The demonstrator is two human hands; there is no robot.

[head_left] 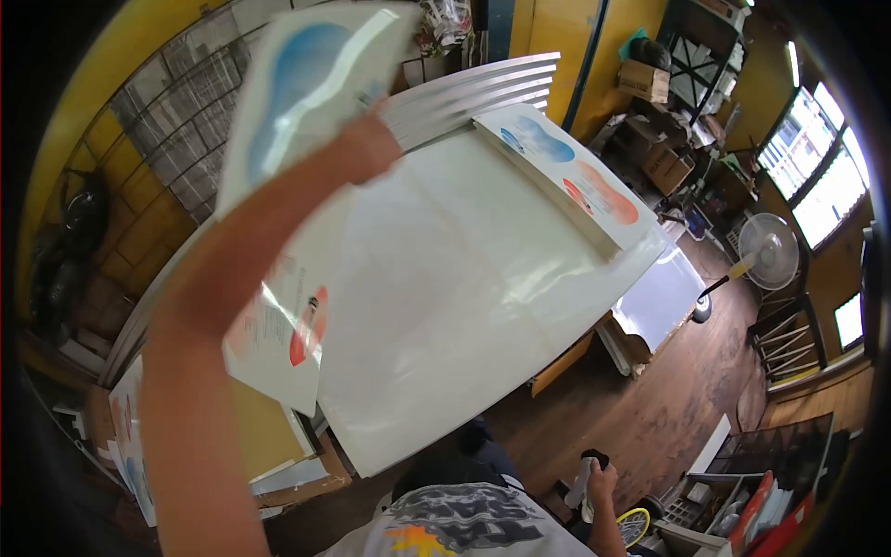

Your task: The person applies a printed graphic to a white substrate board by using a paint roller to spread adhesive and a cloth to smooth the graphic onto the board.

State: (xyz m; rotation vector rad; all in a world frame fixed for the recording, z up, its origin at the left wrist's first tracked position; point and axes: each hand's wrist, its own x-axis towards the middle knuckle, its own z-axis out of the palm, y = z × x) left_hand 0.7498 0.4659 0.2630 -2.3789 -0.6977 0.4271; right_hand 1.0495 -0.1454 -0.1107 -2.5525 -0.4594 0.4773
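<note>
My left hand, blurred by motion, is closed on the edge of a large printed sheet with a blue shape, raised at the upper left. Below that arm, another printed sheet with an orange-red shape overlaps the left side of a big white panel. Down at the lower right, my right hand is wrapped round a pale bottle-like object with a dark top. A folded printed piece with blue and orange shapes lies on the panel's far right part.
Ridged metallic strips lie beyond the panel. A fan stands at the right by a wooden chair. Cardboard boxes are stacked at the back right. Crates with assorted items sit at the lower right.
</note>
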